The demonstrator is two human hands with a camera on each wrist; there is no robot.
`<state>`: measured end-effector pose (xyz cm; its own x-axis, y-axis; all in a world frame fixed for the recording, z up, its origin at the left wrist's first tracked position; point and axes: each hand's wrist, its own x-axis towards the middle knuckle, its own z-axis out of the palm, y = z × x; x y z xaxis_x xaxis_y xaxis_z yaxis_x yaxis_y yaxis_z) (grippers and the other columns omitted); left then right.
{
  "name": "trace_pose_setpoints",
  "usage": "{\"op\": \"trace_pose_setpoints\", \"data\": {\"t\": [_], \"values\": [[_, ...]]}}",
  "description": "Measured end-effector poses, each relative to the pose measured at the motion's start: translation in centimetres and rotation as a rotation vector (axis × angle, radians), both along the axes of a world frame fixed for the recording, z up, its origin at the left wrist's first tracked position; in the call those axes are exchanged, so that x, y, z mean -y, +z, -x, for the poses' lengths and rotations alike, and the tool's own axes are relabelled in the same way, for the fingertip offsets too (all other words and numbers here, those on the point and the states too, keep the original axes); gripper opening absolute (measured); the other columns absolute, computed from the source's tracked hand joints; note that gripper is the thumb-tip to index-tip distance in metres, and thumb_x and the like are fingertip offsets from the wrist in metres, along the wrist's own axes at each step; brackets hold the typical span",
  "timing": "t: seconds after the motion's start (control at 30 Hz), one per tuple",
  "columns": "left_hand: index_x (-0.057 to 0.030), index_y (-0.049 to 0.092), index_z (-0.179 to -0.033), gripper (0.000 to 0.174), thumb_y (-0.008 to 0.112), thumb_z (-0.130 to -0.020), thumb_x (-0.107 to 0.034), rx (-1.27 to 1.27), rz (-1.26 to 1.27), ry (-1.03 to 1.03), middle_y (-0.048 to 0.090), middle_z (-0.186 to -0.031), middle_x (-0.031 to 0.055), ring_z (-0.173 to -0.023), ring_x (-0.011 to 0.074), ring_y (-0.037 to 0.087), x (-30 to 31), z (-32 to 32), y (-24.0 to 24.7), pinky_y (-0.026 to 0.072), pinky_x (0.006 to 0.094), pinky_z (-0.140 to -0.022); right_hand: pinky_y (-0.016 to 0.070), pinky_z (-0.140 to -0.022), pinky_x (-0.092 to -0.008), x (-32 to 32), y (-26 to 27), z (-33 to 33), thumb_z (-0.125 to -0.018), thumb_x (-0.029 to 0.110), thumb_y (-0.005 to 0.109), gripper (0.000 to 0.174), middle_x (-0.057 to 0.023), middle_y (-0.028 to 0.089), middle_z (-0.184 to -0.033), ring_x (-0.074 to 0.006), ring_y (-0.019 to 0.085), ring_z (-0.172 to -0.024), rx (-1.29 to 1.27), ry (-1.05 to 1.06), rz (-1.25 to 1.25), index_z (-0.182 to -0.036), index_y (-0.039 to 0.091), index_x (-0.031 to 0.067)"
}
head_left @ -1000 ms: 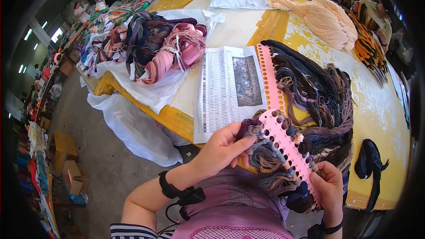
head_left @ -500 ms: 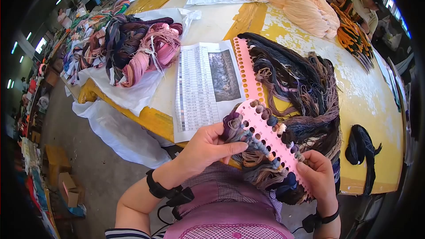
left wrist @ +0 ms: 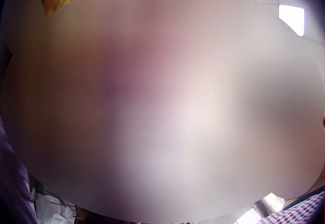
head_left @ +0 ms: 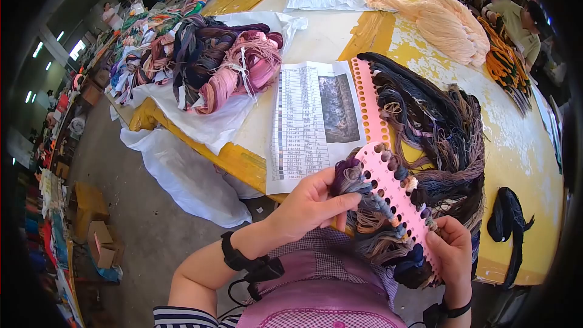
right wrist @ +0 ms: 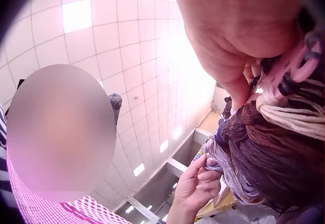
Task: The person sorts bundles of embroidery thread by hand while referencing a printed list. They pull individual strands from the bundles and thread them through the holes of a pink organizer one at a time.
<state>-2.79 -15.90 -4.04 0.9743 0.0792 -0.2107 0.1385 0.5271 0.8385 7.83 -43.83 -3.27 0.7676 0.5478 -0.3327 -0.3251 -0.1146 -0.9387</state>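
Observation:
A pink punched thread card (head_left: 398,203) with floss knotted through its edge holes is held over the lap at the table's near edge. My right hand (head_left: 450,249) grips its lower right edge, thumb on top. My left hand (head_left: 316,203) pinches a purple-grey bunch of floss (head_left: 349,176) at the card's upper left. In the right wrist view the left fingers (right wrist: 200,183) close on lavender strands (right wrist: 231,170), beside brown and cream skeins. Most of the left wrist view is blurred, hiding the hand there.
A printed chart (head_left: 297,127) lies beside a second pink card (head_left: 369,97) bearing long dark skeins (head_left: 431,109). Pink and dark yarn (head_left: 228,64) is heaped on the left; a peach hank (head_left: 446,27) and black skein (head_left: 509,231) lie right. Another person (head_left: 516,30) is at the far right.
The head view swung right, then back. Both hands have kept their hold on the card and its floss, and the left thumb has shifted slightly along the strands.

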Motion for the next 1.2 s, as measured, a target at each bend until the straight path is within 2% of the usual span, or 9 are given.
{"op": "trace_pose_setpoints", "data": {"t": [0.07, 0.13, 0.27, 0.5, 0.67, 0.83, 1.07, 1.13, 1.2], "values": [[-0.0002, 0.060, -0.108, 0.020, 0.066, -0.091, -0.009, 0.008, 0.017, -0.010, 0.065, -0.091, 0.0029, -0.063, 0.0078, 0.060, 0.3, -0.2, -0.5, 0.0390, 0.0182, -0.047, 0.0447, -0.068, -0.0162, -0.1, 0.1, 0.0, -0.087, -0.001, 0.064, 0.013, -0.0006, 0.064, -0.087, -0.0025, 0.056, -0.075, 0.005, 0.004, 0.003, -0.099, 0.059, -0.0034], [-0.0004, 0.061, -0.106, 0.019, 0.067, -0.090, -0.008, -0.015, -0.105, -0.070, 0.065, -0.091, 0.0027, -0.065, 0.0071, 0.058, 0.5, -0.5, -1.1, 0.0414, 0.0179, -0.049, 0.0443, -0.068, -0.0162, 0.0, -0.2, 0.0, -0.087, -0.001, 0.063, 0.013, -0.0003, 0.064, -0.087, -0.0024, 0.056, -0.076, 0.021, 0.017, 0.015, -0.099, 0.059, -0.0033], [-0.0006, 0.063, -0.104, 0.017, 0.068, -0.089, -0.007, -0.061, -0.138, -0.028, 0.064, -0.091, 0.0027, -0.067, 0.0066, 0.057, 0.5, -0.5, -1.2, 0.0432, 0.0178, -0.051, 0.0429, -0.068, -0.0164, -0.1, 0.2, 0.0, -0.087, -0.001, 0.063, 0.012, 0.0009, 0.063, -0.086, -0.0024, 0.055, -0.076, 0.012, 0.026, 0.030, -0.099, 0.059, -0.0029], [-0.0015, 0.052, -0.117, 0.026, 0.061, -0.094, -0.010, -0.070, 0.013, -0.043, 0.062, -0.095, 0.0056, -0.061, 0.0133, 0.062, 0.5, -0.4, -0.4, 0.0364, 0.0196, -0.045, 0.0400, -0.066, -0.0160, -0.3, 0.4, -0.2, -0.087, 0.003, 0.066, 0.011, 0.0039, 0.059, -0.083, -0.0006, 0.052, -0.075, 0.011, 0.043, 0.080, -0.096, 0.060, -0.0019], [-0.0011, 0.057, -0.109, 0.021, 0.065, -0.091, -0.010, -0.053, -0.038, -0.090, 0.062, -0.090, 0.0047, -0.062, 0.0109, 0.059, 0.6, -0.4, -0.7, 0.0393, 0.0204, -0.048, 0.0400, -0.065, -0.0161, -0.2, 0.1, -0.1, -0.087, 0.003, 0.066, 0.011, 0.0040, 0.060, -0.082, -0.0003, 0.051, -0.074, 0.027, 0.040, 0.078, -0.095, 0.060, -0.0018], [-0.0016, 0.062, -0.104, 0.018, 0.069, -0.088, -0.006, -0.075, -0.065, -0.032, 0.064, -0.090, 0.0037, -0.064, 0.0092, 0.057, 0.9, -0.6, -1.5, 0.0445, 0.0215, -0.054, 0.0410, -0.066, -0.0161, -0.4, -0.1, -0.1, -0.087, 0.001, 0.065, 0.011, 0.0031, 0.061, -0.083, -0.0006, 0.053, -0.074, 0.024, 0.041, 0.061, -0.096, 0.060, -0.0018], [-0.0021, 0.062, -0.104, 0.017, 0.067, -0.088, -0.003, -0.017, 0.068, -0.006, 0.064, -0.093, 0.0034, -0.062, 0.0099, 0.058, 0.7, -0.4, -1.6, 0.0456, 0.0218, -0.054, 0.0415, -0.064, -0.0152, -0.3, -0.2, -0.2, -0.086, -0.002, 0.063, 0.011, 0.0016, 0.062, -0.084, -0.0012, 0.054, -0.073, 0.029, 0.030, 0.057, -0.097, 0.060, -0.0021], [-0.0024, 0.061, -0.104, 0.017, 0.067, -0.089, -0.003, -0.104, 0.170, -0.020, 0.064, -0.092, 0.0038, -0.058, 0.0095, 0.057, 0.1, -0.3, -0.4, 0.0433, 0.0215, -0.051, 0.0418, -0.064, -0.0153, -0.5, 0.0, -0.1, -0.087, -0.001, 0.063, 0.011, 0.0018, 0.062, -0.084, -0.0010, 0.054, -0.072, 0.039, 0.004, 0.037, -0.098, 0.059, -0.0022], [-0.0024, 0.061, -0.104, 0.017, 0.067, -0.088, -0.003, -0.108, 0.167, -0.024, 0.063, -0.089, 0.0034, -0.056, 0.0087, 0.055, 0.4, -0.3, 0.2, 0.0416, 0.0210, -0.050, 0.0419, -0.065, -0.0153, -0.3, -0.1, -0.1, -0.087, -0.001, 0.064, 0.012, 0.0020, 0.062, -0.084, -0.0010, 0.054, -0.073, 0.042, 0.010, 0.034, -0.098, 0.059, -0.0022]]}}
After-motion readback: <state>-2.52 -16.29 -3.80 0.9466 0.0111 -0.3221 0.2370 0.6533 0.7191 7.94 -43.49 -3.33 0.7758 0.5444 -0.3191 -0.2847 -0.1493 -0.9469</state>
